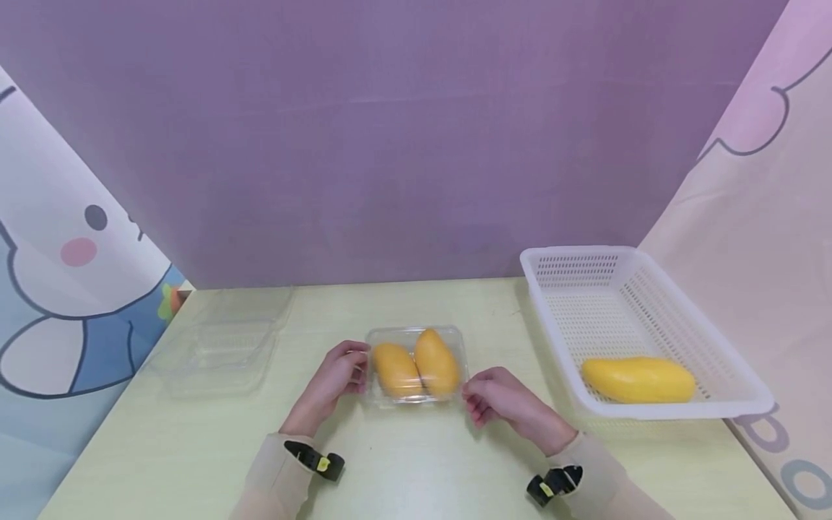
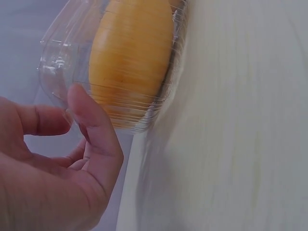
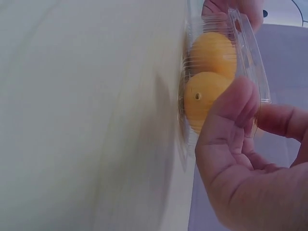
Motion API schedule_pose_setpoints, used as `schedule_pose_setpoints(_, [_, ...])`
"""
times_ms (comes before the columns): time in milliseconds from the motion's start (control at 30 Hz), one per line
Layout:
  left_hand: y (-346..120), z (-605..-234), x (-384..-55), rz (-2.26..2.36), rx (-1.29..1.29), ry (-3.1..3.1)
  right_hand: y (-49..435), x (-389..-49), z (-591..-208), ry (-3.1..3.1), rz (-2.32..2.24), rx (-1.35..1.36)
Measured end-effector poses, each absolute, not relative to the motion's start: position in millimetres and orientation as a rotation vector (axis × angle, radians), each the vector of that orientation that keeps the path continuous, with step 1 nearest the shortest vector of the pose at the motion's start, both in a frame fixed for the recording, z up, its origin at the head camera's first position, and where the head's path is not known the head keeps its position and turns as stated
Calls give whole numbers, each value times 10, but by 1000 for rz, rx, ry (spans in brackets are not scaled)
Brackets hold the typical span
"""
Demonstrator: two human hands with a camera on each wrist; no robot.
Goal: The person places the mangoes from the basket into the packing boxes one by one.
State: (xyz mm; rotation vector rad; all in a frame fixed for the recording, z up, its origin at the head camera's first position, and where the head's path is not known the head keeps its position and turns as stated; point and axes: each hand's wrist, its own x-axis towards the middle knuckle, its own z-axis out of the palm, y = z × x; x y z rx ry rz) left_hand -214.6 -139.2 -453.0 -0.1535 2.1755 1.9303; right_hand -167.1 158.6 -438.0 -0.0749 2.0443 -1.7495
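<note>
the clear box, with two mangoes side by side inside, sits mid-worktop. the left hand pinches its left edge between the fingers; the right hand pinches its near right corner. at right, a yellow fruit lies in the near end of a white basket; clear packaging lies at left.

Left hand and right hand in pinch grips
</note>
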Motion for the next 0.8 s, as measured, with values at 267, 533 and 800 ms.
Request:
schedule_pose_setpoints(267, [-1385,-4498,-2116,1881,-145,2232,1531,-1662,-4363,2059,-1783,-6])
schedule_pose_setpoints(533, [-1419,-4481,-2000,1861,-134,2204,1499,-1649,-4372,2079,-1786,29])
schedule_pose_setpoints(800, [-1499,-4472,-1871,1852,-57,2138,1485,-1640,-4376,2097,-1786,57])
